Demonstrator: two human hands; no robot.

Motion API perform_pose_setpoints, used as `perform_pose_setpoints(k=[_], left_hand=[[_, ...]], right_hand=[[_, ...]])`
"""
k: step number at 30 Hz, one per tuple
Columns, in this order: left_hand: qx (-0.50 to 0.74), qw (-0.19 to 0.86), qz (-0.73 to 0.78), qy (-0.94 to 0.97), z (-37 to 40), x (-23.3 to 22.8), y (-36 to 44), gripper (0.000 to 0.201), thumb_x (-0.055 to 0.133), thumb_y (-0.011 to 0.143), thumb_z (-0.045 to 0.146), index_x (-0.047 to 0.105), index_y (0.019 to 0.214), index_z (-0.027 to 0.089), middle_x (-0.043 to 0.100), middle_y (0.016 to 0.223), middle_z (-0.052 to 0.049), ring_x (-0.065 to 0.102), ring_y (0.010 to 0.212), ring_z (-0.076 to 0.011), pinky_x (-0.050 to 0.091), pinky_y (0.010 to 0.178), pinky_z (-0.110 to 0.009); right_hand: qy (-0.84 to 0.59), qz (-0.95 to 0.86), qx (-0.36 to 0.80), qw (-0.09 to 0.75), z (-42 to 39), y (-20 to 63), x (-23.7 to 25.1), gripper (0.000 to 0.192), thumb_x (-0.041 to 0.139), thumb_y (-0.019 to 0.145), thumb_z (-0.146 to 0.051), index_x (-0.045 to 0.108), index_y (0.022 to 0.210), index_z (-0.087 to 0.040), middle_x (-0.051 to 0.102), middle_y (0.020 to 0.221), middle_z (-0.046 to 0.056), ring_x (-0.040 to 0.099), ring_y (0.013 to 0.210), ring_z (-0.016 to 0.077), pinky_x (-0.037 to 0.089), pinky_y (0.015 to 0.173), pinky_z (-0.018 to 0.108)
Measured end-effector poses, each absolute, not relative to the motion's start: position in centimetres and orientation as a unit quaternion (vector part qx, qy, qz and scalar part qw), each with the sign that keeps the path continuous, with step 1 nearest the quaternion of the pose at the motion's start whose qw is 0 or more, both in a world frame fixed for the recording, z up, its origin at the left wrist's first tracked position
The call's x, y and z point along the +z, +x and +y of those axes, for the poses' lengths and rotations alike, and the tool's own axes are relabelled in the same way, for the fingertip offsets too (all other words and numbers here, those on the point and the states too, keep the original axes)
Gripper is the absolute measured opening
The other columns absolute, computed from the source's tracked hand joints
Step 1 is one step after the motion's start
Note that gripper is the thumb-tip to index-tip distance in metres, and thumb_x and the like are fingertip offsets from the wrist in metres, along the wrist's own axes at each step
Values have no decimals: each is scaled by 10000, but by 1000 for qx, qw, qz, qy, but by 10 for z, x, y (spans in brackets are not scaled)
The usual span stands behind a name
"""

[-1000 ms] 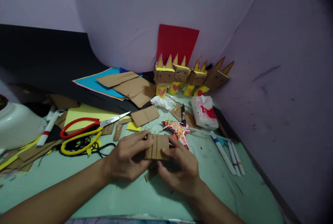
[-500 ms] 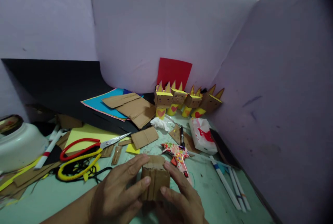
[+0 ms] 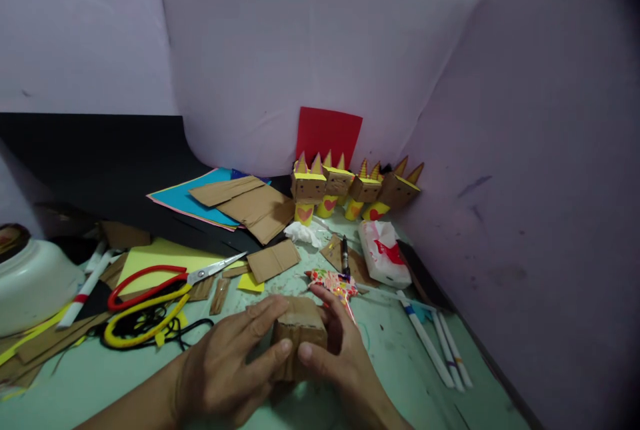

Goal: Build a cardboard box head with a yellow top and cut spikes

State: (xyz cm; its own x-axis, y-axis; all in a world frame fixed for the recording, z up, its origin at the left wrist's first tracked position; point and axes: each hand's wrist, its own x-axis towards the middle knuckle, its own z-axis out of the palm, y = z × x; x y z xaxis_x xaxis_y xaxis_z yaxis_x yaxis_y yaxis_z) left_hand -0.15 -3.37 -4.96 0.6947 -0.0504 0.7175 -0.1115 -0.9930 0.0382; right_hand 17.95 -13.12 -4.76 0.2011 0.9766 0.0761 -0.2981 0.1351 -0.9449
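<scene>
A small brown cardboard box point(image 3: 301, 331) is between my two hands, low in the middle of the view. My left hand point(image 3: 235, 360) grips its left side, fingers along the top edge and thumb on the front face. My right hand point(image 3: 345, 350) holds the right side, thumb on the front near the lower corner and forefinger raised behind the top edge. Just beyond the box lies a flower-patterned glue gun point(image 3: 334, 283), partly hidden by my right hand. The box's underside and back are out of sight.
Scissors point(image 3: 200, 275) with red and yellow handles lie left, by black cord point(image 3: 145, 323) and cardboard scraps point(image 3: 274, 259). Several cardboard figures with horns point(image 3: 309, 188) stand at the back. A tissue pack point(image 3: 383, 253) and white markers point(image 3: 425, 340) lie right.
My right hand has shifted its hold: its thumb moved left across the box's front and its forefinger lifted. The whole scene has slid slightly left as the camera turned.
</scene>
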Motion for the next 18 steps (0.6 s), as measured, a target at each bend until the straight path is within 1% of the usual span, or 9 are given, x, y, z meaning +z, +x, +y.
perform_pose_setpoints(k=[2, 4, 6, 8, 10, 11, 13, 16, 18], left_hand=[[377, 67, -46, 923, -35, -47, -1, 717, 536, 645, 46, 399, 1339, 161, 208, 1531, -157, 335, 1338, -338, 413, 1023, -473], [404, 148, -1, 903, -38, -44, -1, 701, 558, 670, 75, 375, 1337, 192, 250, 1519, -146, 333, 1342, -328, 380, 1047, -482], [436, 301, 80, 844, -39, -41, 1, 635, 601, 730, 171, 372, 1320, 224, 318, 1487, -141, 340, 1338, -327, 349, 1063, -491], [405, 479, 154, 763, -40, -36, 3, 606, 634, 770, 346, 383, 1311, 241, 399, 1432, -148, 405, 1295, -331, 375, 1040, -483], [319, 605, 190, 704, -40, -30, 7, 721, 675, 728, 480, 373, 1332, 226, 481, 1364, -157, 490, 1221, -324, 423, 996, -448], [282, 638, 197, 689, -41, -28, 9, 784, 698, 697, 501, 364, 1342, 208, 517, 1329, -163, 524, 1183, -320, 442, 974, -434], [254, 652, 210, 683, -43, -23, 13, 810, 725, 672, 454, 368, 1339, 166, 569, 1270, -167, 570, 1124, -309, 472, 932, -410], [266, 618, 234, 702, -47, -21, 17, 642, 684, 700, 333, 453, 1264, 134, 634, 1175, -146, 620, 1042, -280, 520, 849, -365], [282, 592, 246, 714, -49, -20, 17, 568, 667, 688, 285, 508, 1210, 127, 662, 1123, -128, 635, 1009, -268, 533, 821, -341]], right_hand=[[-441, -373, 494, 650, -131, 181, -44, 793, 823, 572, -406, 416, 1231, -238, 677, 970, 79, 669, 871, 251, 529, 743, 349], [-450, -370, 472, 662, -132, 183, -40, 741, 815, 575, -389, 445, 1196, -228, 687, 965, 78, 668, 862, 240, 528, 733, 333], [-468, -373, 453, 660, -133, 185, -35, 697, 804, 571, -367, 473, 1165, -213, 681, 1027, 98, 658, 921, 250, 524, 772, 344], [-496, -380, 439, 646, -133, 185, -31, 677, 799, 551, -326, 498, 1145, -195, 665, 1093, 118, 636, 997, 268, 509, 836, 365], [-521, -379, 433, 631, -132, 183, -29, 671, 789, 527, -278, 519, 1134, -186, 664, 1108, 122, 626, 1025, 279, 498, 868, 381], [-529, -377, 434, 625, -132, 182, -28, 669, 782, 518, -261, 527, 1132, -185, 674, 1092, 118, 632, 1014, 281, 501, 866, 387], [-535, -376, 444, 613, -131, 178, -27, 658, 773, 503, -239, 544, 1118, -190, 697, 1051, 104, 649, 984, 281, 513, 851, 394], [-532, -379, 463, 599, -129, 175, -26, 630, 768, 493, -233, 568, 1090, -199, 717, 1005, 88, 667, 950, 280, 530, 831, 398], [-530, -382, 461, 600, -129, 174, -26, 613, 766, 495, -233, 580, 1078, -199, 718, 1007, 87, 668, 955, 281, 531, 838, 399]])
